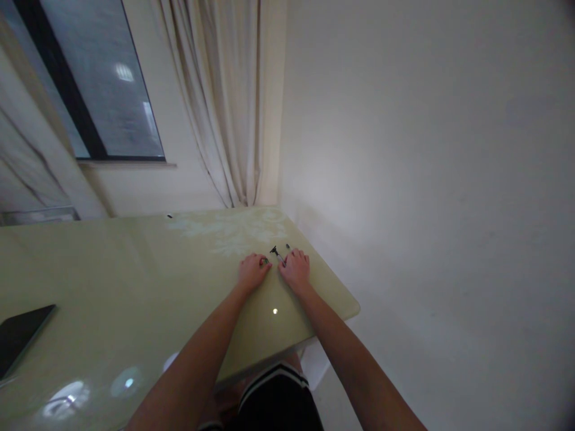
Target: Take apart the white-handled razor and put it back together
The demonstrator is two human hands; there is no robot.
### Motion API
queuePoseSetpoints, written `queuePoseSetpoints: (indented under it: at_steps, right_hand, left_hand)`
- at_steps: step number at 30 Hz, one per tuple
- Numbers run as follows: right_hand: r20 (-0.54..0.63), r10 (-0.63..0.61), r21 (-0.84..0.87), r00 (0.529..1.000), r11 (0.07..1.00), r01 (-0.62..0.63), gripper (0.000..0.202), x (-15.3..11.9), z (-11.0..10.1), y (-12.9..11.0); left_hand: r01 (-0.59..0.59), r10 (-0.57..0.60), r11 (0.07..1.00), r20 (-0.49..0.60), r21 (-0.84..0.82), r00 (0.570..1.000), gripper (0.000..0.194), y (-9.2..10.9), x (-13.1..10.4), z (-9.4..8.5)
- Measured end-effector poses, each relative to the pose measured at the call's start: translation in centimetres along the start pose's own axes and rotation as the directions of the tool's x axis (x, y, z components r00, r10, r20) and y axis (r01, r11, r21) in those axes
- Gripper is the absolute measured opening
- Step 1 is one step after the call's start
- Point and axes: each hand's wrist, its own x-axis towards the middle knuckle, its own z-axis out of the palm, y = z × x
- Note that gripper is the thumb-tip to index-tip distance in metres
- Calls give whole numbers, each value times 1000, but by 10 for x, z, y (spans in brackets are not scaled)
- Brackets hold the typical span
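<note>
My right hand (295,268) is closed on the handle of a small T-shaped tool (279,257) that looks like a razor. Its dark head points away from me, up and to the left. Close by on the left, my left hand (253,272) pinches a small dark, greenish thing (264,261) with a bit of red, too small to name. A gap separates the two hands, and both rest at the table surface. Just beyond the right fingers lies a small dark piece (288,246), its kind unclear.
The glossy pale-yellow table (135,281) has its right edge by a white wall (404,179). A black flat object (24,335) lies at the left. Near the far edge sits a tiny dark item (169,216). Curtains (224,102) and a window (108,78) are behind.
</note>
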Motion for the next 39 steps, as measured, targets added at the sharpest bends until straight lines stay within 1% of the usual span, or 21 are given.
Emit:
queuePoseSetpoints:
  at_steps: [13, 17, 19, 23, 26, 28, 30, 33, 39]
  right_hand:
    - [-4, 28, 9, 1000, 1000, -28, 25, 1, 2, -1]
    - [-27, 25, 18, 999, 1000, -24, 23, 2, 2, -2]
    - [-53, 56, 37, 997, 998, -54, 25, 2, 2, -1]
    - [-108, 198, 115, 974, 976, -186, 28, 6, 3, 5]
    - [-87, 280, 166, 956, 950, -264, 29, 9, 6, 14]
    - [-53, 302, 197, 952, 938, -286, 26, 11, 9, 19]
    - [-36, 298, 223, 954, 933, -283, 25, 12, 13, 23]
    - [-41, 283, 240, 958, 934, -265, 25, 13, 16, 24]
    - [-45, 272, 239, 961, 937, -254, 23, 10, 15, 22]
  left_hand:
    - [-10, 10, 1000, -8, 25, 1000, 35, 1, -1, 0]
    - [-15, 15, 999, -6, 29, 1000, 35, 1, -1, -1]
    - [-14, 14, 999, -7, 30, 1000, 35, 1, -1, -1]
    - [-8, 8, 999, -7, 37, 1000, 38, 2, -2, 0]
    - [-10, 10, 999, -7, 42, 1000, 37, 2, -2, 0]
    - [-10, 10, 999, -8, 42, 1000, 36, 3, -3, 0]
    - [-6, 7, 999, -10, 41, 1000, 36, 3, -3, 0]
    - [0, 1, 999, -16, 39, 1000, 36, 3, -4, -1]
    - [6, -5, 1000, -26, 27, 1000, 34, 3, -4, -2]
